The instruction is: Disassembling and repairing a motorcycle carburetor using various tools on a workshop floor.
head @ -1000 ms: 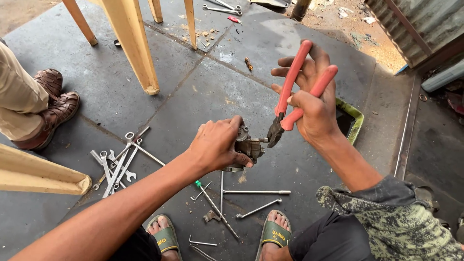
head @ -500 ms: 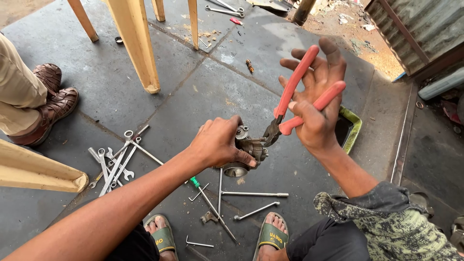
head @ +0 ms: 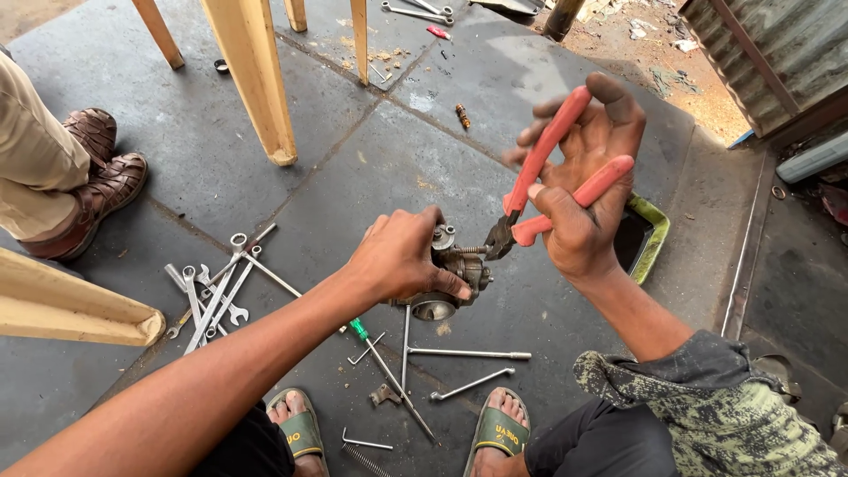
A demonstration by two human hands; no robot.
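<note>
Pliers on a grimy carburetor, held just above the floor

Left hand (head: pixel 402 261) has a full grip on the carburetor (head: pixel 455 269); right hand (head: pixel 583 190) holds red-handled pliers (head: pixel 543 181), fingers spread wide, nose at its right side (spanners (head: pixel 212 296) lie near left).

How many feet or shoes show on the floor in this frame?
4. Two sandalled feet of the wearer at the bottom edge, left and right. Two brown shoes of another person at the left edge, far and near. Others may lie out of frame.
</note>
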